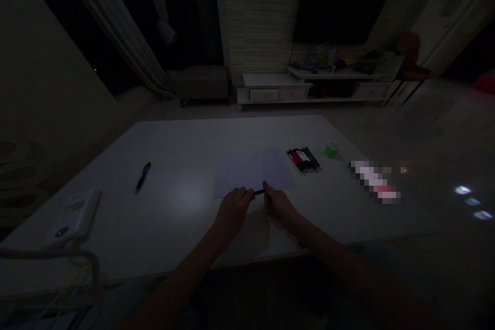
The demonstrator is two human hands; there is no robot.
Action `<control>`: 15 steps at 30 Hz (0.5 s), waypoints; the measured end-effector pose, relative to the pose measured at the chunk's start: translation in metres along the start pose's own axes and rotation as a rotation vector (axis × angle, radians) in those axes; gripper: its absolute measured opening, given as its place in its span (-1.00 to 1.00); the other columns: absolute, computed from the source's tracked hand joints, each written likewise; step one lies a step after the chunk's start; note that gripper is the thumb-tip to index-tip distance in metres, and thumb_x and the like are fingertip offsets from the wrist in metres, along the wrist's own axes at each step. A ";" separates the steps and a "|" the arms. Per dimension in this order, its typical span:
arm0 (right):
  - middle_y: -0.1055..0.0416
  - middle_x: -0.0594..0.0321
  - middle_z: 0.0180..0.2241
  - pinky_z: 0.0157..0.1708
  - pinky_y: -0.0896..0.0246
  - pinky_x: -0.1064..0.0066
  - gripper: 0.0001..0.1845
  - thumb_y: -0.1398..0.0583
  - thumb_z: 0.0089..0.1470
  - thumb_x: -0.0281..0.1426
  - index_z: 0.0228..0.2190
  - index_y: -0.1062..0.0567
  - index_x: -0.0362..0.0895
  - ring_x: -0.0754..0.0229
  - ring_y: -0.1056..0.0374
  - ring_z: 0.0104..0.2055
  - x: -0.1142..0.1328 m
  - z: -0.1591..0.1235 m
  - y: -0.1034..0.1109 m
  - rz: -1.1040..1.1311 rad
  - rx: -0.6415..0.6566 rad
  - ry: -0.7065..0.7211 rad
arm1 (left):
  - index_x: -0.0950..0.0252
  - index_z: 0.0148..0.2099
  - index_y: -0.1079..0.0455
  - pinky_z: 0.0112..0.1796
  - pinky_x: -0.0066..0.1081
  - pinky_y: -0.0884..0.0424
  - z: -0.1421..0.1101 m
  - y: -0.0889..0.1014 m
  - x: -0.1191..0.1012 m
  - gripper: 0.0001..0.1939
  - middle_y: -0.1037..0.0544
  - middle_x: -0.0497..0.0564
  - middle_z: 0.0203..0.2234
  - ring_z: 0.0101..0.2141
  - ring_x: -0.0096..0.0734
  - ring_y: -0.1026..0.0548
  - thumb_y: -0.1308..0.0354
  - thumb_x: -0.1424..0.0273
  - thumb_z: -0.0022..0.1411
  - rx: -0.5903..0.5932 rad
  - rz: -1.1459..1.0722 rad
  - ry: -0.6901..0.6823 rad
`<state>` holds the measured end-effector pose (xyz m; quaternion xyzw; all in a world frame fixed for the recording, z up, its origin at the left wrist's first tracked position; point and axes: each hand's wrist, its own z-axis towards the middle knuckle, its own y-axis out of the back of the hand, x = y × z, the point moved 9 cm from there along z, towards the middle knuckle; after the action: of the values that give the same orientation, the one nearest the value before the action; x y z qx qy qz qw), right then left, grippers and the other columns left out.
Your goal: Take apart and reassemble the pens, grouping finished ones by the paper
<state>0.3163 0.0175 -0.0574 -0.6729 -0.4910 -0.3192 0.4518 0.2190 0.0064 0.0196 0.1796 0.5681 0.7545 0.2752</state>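
Note:
Between my two closed hands is a slim dark pen (259,192), held level just above the near edge of a paper sheet (240,167). My left hand (235,210) grips one end and my right hand (279,207) pinches the other; the fingers hide both ends. Lines of handwriting cover the right part of the sheet, while its left part looks blank. Right of the paper lies a row of several pens (303,160), mostly dark with some red and white. A small green cube (331,150) sits beyond them.
The white table (185,139) carries a blue and black pen (143,177) at left and a white box-like device (75,216) with a cable at the near left. A pixelated object (374,181) lies by the right edge. A TV cabinet (274,82) stands beyond; the room is dim.

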 end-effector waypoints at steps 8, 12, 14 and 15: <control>0.08 0.48 -0.79 -0.73 0.27 0.51 -0.55 -0.11 -0.08 -0.10 -0.73 -0.10 -0.11 0.44 0.16 -0.75 0.009 0.007 -0.003 -0.073 0.063 0.178 | 0.30 -0.27 -0.38 -0.37 -0.45 -0.25 0.005 -0.007 0.012 -0.76 -0.45 0.00 -0.42 -0.39 -0.41 -0.40 0.11 0.37 0.27 0.096 -0.293 0.193; -0.03 0.43 -0.75 -0.69 0.17 0.51 -0.55 -0.08 -0.03 -0.07 -0.69 -0.20 -0.14 0.42 0.06 -0.71 0.031 -0.003 -0.008 -0.327 0.117 0.334 | 0.33 -0.42 -0.41 -0.48 -0.50 -0.21 0.007 -0.014 0.022 -0.66 -0.40 -0.08 -0.63 -0.54 -0.48 -0.37 0.11 0.30 0.23 0.257 -0.674 0.274; -0.07 0.42 -0.74 -0.70 0.16 0.52 -0.56 -0.09 -0.03 -0.06 -0.66 -0.25 -0.15 0.41 0.03 -0.70 0.037 -0.006 -0.008 -0.365 0.125 0.337 | 0.32 -0.41 -0.41 -0.47 -0.50 -0.21 0.008 -0.006 0.024 -0.69 -0.42 -0.08 -0.61 -0.53 -0.48 -0.37 0.09 0.31 0.22 0.243 -0.705 0.250; -0.08 0.41 -0.74 -0.70 0.15 0.52 -0.56 -0.09 -0.03 -0.06 -0.66 -0.27 -0.16 0.41 0.02 -0.71 0.040 -0.007 -0.008 -0.391 0.125 0.332 | 0.32 -0.39 -0.41 -0.45 -0.50 -0.21 0.008 -0.001 0.025 -0.72 -0.44 -0.07 -0.57 -0.51 -0.48 -0.37 0.07 0.32 0.21 0.207 -0.676 0.233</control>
<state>0.3216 0.0268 -0.0174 -0.4748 -0.5496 -0.4754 0.4965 0.2041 0.0285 0.0202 -0.0783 0.6962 0.5750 0.4226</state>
